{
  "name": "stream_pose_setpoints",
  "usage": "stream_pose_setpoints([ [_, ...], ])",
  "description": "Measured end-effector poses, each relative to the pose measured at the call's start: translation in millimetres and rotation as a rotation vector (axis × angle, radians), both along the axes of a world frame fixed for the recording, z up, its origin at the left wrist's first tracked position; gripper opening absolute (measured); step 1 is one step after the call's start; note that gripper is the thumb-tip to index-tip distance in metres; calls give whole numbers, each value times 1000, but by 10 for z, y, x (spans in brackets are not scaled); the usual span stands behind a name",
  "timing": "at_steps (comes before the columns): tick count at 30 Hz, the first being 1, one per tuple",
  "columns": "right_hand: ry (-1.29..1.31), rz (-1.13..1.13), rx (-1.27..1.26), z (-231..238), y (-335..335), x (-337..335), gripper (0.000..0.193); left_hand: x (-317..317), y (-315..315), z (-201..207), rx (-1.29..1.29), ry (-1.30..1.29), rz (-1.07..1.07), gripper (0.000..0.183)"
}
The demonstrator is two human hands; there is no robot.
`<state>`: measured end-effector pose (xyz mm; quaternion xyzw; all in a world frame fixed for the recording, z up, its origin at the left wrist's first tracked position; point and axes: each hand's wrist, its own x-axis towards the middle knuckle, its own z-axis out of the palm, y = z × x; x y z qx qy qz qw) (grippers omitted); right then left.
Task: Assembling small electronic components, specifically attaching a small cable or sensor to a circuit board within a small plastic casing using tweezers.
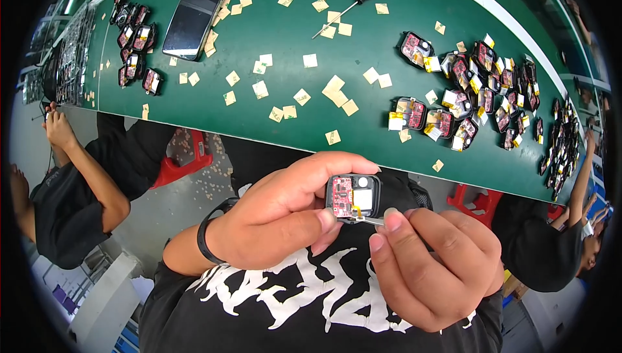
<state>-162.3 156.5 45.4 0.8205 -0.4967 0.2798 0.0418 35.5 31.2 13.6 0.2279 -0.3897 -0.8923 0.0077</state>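
My left hand (275, 213) is closed around a small black device housing (374, 191), its open side turned up. Inside the housing sit a red circuit board (342, 196), a white rectangular battery (363, 199) and a yellow strip near the lower edge. Between the thumb and fingers of my right hand (434, 262) is pinched a thin metal tool (373, 221), probably tweezers. Its tip reaches the lower edge of the housing next to the yellow strip. My fingers cover most of the tool.
Across the green table (259, 119) lie many small beige paper squares (302, 97). A screwdriver (363, 0) and a black phone (194, 16) lie farther back. Similar opened housings are grouped at right (460, 71) and left (133, 45). Other people (84, 191) sit on both sides.
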Motion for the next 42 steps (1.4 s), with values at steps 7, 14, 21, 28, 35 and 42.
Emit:
stream_pose_setpoints([
  [7,35,-85,42,102,4,45,22,-14,-17,14,-4,-17,7,58],
  [14,-18,-22,-1,-4,5,1,20,-12,-11,19,7,-20,6,57],
  [21,-40,-19,-7,-17,1,-7,21,-13,19,-8,37,-15,14,58],
  [28,-28,-54,-26,-32,23,20,21,-11,-9,-7,12,-26,-4,57],
  [35,51,19,-15,13,6,-11,19,-4,13,-75,21,22,13,56],
  [42,115,-9,-9,64,17,31,15,-27,-1,-41,56,11,18,56],
])
